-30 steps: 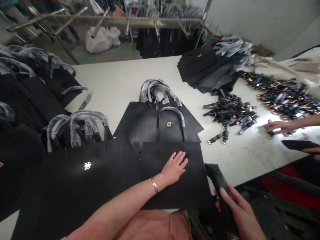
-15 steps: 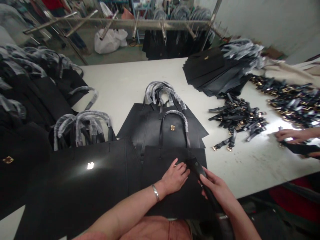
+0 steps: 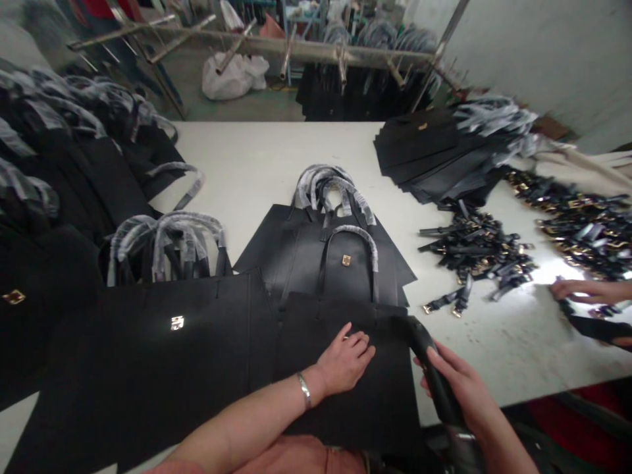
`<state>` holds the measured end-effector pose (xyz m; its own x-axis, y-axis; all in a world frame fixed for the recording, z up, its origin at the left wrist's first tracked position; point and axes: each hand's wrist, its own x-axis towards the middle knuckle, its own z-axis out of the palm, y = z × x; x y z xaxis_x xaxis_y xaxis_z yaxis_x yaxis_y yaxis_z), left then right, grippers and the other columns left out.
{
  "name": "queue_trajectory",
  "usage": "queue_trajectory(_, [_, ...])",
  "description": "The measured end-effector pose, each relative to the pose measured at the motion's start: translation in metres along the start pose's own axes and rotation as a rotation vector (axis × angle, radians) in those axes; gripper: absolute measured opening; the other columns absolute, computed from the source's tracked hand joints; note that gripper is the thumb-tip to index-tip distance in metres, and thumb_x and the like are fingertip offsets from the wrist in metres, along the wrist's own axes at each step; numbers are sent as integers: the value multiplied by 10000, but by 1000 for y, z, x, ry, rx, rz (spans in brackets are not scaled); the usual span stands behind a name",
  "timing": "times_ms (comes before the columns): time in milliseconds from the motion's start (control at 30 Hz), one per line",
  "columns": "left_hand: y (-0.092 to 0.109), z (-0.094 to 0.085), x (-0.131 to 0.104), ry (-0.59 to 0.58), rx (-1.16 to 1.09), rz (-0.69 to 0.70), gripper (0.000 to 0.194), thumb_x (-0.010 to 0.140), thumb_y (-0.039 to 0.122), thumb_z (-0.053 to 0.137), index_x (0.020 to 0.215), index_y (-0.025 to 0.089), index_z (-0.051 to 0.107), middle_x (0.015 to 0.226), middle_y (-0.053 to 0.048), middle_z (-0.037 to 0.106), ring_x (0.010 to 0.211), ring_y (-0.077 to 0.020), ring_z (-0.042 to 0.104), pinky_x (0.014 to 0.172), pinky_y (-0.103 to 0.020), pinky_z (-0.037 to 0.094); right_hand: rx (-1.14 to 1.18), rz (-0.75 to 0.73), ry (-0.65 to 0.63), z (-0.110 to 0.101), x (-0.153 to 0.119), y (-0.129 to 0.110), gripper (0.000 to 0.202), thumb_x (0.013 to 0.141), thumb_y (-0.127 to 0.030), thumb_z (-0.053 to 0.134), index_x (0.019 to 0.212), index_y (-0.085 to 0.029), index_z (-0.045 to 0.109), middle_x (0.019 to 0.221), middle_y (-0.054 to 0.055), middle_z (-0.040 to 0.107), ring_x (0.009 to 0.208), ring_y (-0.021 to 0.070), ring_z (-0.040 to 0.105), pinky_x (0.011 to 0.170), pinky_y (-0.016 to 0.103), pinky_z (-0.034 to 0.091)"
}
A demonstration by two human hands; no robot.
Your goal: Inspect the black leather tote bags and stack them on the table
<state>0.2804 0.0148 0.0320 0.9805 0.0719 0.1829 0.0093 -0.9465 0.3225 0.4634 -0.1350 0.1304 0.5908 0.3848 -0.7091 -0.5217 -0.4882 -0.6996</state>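
A black tote bag (image 3: pixel 375 395) lies flat in front of me, its plastic-wrapped handle (image 3: pixel 365 238) pointing away. On its upper half rests my left hand (image 3: pixel 347 361), fingers out and slightly bent, partly covering a small gold piece. My right hand (image 3: pixel 451 375) grips a black hand-held tool with a flattened nozzle (image 3: pixel 422 339); it looks like a blower, but I cannot tell for sure. The nozzle's tip is over the bag's upper right corner. Whether it touches the leather is unclear.
More black totes (image 3: pixel 178 375) lie at left, and others (image 3: pixel 316 257) beyond mine. At right are a pile of buckled straps (image 3: pixel 476 243) and a larger pile (image 3: pixel 587 230). A co-worker's hand (image 3: pixel 587 289) works there. A metal rack (image 3: pixel 276 47) stands behind the table (image 3: pixel 237 151).
My right hand and the nozzle have moved right, from beside my left hand to the bag's upper right edge. My left hand stays on the bag. The view has shifted slightly.
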Motion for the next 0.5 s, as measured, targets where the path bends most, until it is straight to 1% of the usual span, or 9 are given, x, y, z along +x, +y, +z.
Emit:
queue_trajectory(67, [0,0,0,0,4,8,369,951,259,444,1300,154,503,1229,-117,573,1223,-236,471,1140,-506,213,19,13,-18,2,13,-3,496,662,-447,811,1047,-178,652,711,30,726,445,161,614,400,256,489])
queue_trajectory(133, [0,0,0,4,4,12,366,952,258,439,1295,151,505,1225,-120,575,1222,-237,470,1138,-510,213,28,-19,-6,7,25,-11,453,654,-436,815,987,-166,668,717,39,725,448,162,616,402,259,495])
queue_trajectory(167, [0,0,0,5,3,12,365,951,258,441,1294,150,506,1224,-120,575,1222,-239,470,1136,-511,215,34,-46,21,9,30,-16,461,652,-435,815,999,-171,667,715,29,721,452,156,616,412,253,503])
queue_trajectory(233, [0,-1,1,2,-1,8,362,946,256,449,1287,148,509,1218,-121,575,1222,-239,470,1134,-511,217,48,-118,100,12,31,-27,527,659,-452,805,1095,-203,645,724,-5,714,470,136,618,443,230,519])
queue_trajectory(300, [-1,-3,2,-1,-5,3,345,945,250,453,1267,148,522,1208,-118,577,1222,-231,471,1137,-503,216,36,-178,162,15,21,-35,618,665,-491,791,1201,-244,609,764,-20,718,497,126,623,451,209,518])
queue_trajectory(333, [-2,-4,3,-3,-5,4,331,944,242,454,1251,147,533,1200,-117,581,1220,-227,474,1140,-499,212,8,-186,163,17,13,-37,662,660,-512,788,1238,-252,597,786,-13,724,506,129,624,434,204,505])
queue_trajectory(367, [-3,-5,3,-7,-5,18,313,939,228,457,1227,146,549,1187,-115,588,1208,-222,483,1143,-496,207,-41,-176,147,21,4,-38,708,648,-528,789,1267,-249,589,787,-2,730,504,138,621,407,206,486])
queue_trajectory(400, [-3,-5,3,-14,-8,50,294,931,212,465,1198,145,566,1167,-110,598,1187,-217,498,1145,-491,205,-105,-152,102,26,-6,-36,752,644,-540,787,1301,-240,574,761,5,730,494,144,610,382,207,461])
queue_trajectory(500, [-2,-7,-9,-52,-40,179,245,891,193,509,1108,140,609,1107,-91,629,1102,-194,539,1128,-431,256,-243,-87,-119,51,-28,-19,878,657,-546,765,1399,-165,491,569,-11,676,462,169,585,402,243,468])
